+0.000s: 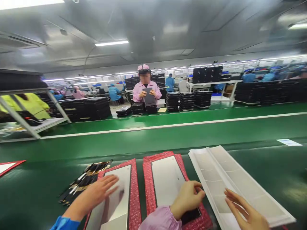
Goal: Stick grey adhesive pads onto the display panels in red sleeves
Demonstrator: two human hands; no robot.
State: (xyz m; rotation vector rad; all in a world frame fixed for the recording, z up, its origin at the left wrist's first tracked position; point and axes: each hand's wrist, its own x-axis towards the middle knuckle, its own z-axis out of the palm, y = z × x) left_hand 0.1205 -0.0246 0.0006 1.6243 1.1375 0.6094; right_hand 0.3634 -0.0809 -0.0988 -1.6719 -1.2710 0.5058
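Note:
My left hand (189, 196), in a pink sleeve, is over the lower right of a pale flat panel (165, 179) on red bubble wrap (149, 188). Its fingers are curled together; whatever they hold, if anything, is too small to make out. At the lower right, my right hand (249, 212) has its fingers apart and holds nothing, above a stack of long white sheets with pale rectangular sections (249, 179). Left of my left hand, another pale panel (122, 182) lies on red wrap, with another person's hand (96, 191), blue-sleeved, over it.
Dark strips with gold parts (86, 179) lie at the left. A white paper (289, 142) is at the right. Across the green table (120, 143), a person in pink (146, 91) holds a grey panel beside black stacks (172, 101). A white-framed shelf (51, 123) stands left.

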